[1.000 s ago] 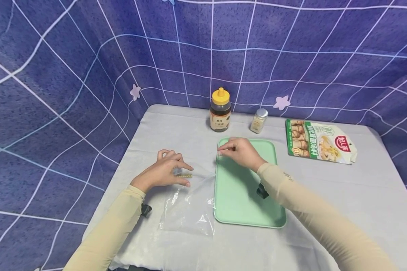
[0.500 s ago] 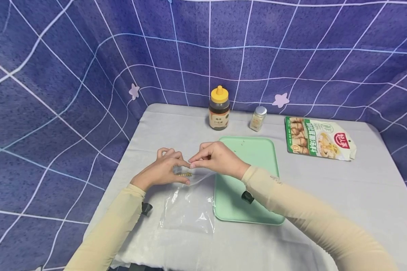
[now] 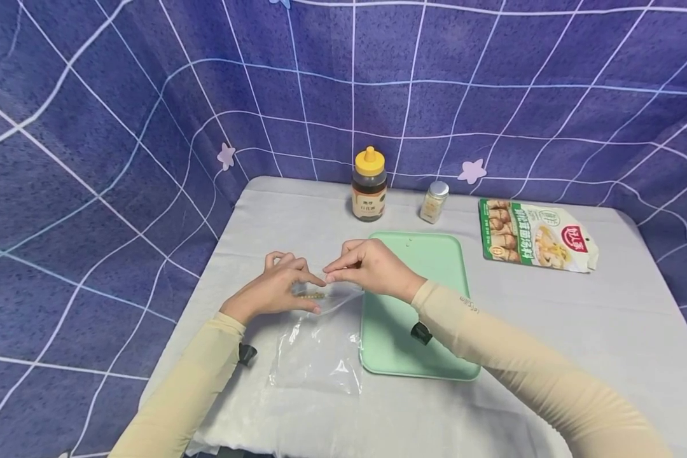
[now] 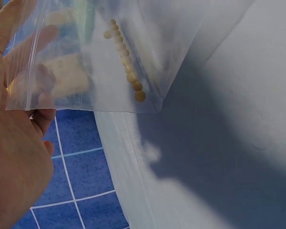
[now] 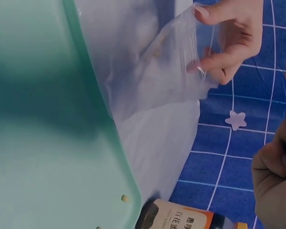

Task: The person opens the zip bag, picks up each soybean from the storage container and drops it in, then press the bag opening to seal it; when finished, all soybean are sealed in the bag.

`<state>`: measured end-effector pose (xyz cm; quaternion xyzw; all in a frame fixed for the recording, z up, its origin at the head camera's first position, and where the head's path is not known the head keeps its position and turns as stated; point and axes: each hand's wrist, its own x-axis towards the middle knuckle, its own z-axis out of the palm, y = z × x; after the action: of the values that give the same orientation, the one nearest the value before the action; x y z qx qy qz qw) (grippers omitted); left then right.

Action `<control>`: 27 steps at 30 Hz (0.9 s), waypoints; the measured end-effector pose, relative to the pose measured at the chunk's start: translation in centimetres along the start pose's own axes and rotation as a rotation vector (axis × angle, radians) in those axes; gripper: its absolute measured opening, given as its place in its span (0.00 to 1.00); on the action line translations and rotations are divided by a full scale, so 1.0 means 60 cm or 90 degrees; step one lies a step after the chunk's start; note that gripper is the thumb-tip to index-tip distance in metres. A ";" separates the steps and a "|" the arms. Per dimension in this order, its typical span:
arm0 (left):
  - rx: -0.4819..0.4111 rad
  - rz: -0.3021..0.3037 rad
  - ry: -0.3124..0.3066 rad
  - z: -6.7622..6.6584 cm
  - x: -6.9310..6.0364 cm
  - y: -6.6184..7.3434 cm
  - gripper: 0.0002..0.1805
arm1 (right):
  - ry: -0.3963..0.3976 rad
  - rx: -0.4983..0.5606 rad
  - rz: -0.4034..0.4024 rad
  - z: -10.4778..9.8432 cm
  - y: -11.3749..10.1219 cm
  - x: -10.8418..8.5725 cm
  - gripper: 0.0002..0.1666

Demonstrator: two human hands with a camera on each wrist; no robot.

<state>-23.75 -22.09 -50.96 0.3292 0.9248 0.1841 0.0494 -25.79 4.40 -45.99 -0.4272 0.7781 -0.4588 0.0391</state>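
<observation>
Beside a rectangular mint-green tray (image 3: 395,346), a left hand (image 3: 275,286) grips a clear plastic zip bag (image 3: 320,356); the right hand (image 3: 378,270) brings fingertips together nearby, any hold hidden. Likely light, limp and slippery, the bag handles best by its zip edge.

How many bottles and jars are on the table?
2, both upright beyond the green tray: the dark bottle with a yellow cap, and the small silver-lidded jar to its right. I see no others.
</observation>
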 end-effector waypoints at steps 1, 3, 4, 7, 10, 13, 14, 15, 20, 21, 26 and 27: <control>-0.001 0.001 0.001 0.000 0.000 0.000 0.29 | 0.003 -0.002 0.002 -0.002 0.002 -0.001 0.07; -0.005 0.002 0.005 0.001 0.000 0.000 0.28 | 0.011 -0.002 0.007 -0.007 0.005 -0.002 0.08; -0.006 0.002 0.006 0.001 0.000 0.000 0.28 | 0.015 -0.001 0.011 -0.011 0.007 -0.003 0.08; -0.011 0.001 0.005 0.001 -0.001 0.000 0.28 | 0.036 -0.002 0.031 -0.026 0.019 -0.011 0.08; -0.012 -0.004 -0.002 0.002 -0.001 -0.001 0.29 | 0.069 -0.005 0.063 -0.045 0.041 -0.021 0.09; -0.010 -0.007 -0.008 0.002 -0.002 -0.002 0.31 | 0.115 -0.013 0.097 -0.067 0.072 -0.032 0.10; -0.010 -0.008 -0.009 0.002 -0.002 -0.002 0.31 | 0.129 -0.016 0.111 -0.076 0.082 -0.036 0.10; -0.010 -0.007 -0.010 0.002 -0.002 -0.002 0.31 | 0.144 -0.021 0.122 -0.084 0.094 -0.041 0.10; -0.010 -0.006 -0.012 0.002 -0.002 -0.001 0.30 | 0.216 -0.043 0.199 -0.122 0.149 -0.067 0.10; -0.010 -0.006 -0.011 0.002 -0.002 -0.001 0.30 | 0.229 -0.050 0.213 -0.127 0.160 -0.072 0.10; -0.008 -0.003 -0.011 0.003 -0.001 0.000 0.30 | 0.258 -0.086 0.286 -0.142 0.202 -0.094 0.09; -0.009 -0.002 -0.011 0.003 -0.001 0.000 0.30 | 0.256 -0.093 0.291 -0.142 0.210 -0.097 0.09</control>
<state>-23.67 -22.05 -51.12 0.3290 0.9236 0.1874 0.0601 -33.86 16.97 -52.43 -0.1438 0.8769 -0.4566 -0.0442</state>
